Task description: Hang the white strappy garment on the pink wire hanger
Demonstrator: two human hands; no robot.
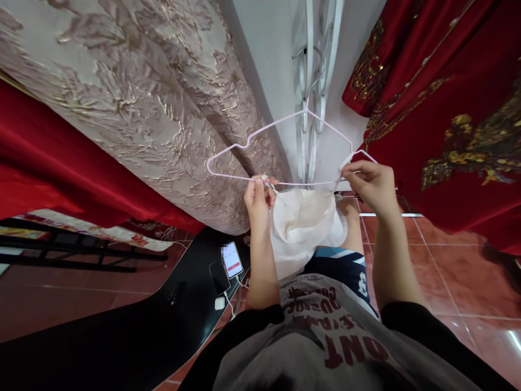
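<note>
A pale pink clothes hanger (280, 121) is held up in front of me, its hook pointing away. Below its lower bar hangs a white garment (299, 217) with thin straps, resting over my lap. My left hand (259, 201) is closed at the lower bar, pinching it along with a white strap. At the hanger's right end, my right hand (372, 183) pinches the other white strap (347, 161) between thumb and fingers. That strap passes over the hanger's right side near its notch. The lower part of the garment is partly hidden by my left forearm.
Embossed pinkish fabric (175, 103) hangs on the left, and a red embroidered garment (431, 114) on the right. Behind the hanger stands a white metal rack (309, 32). Two phones with cables, one a lit phone (233, 258), lie on a black glossy surface (163, 320).
</note>
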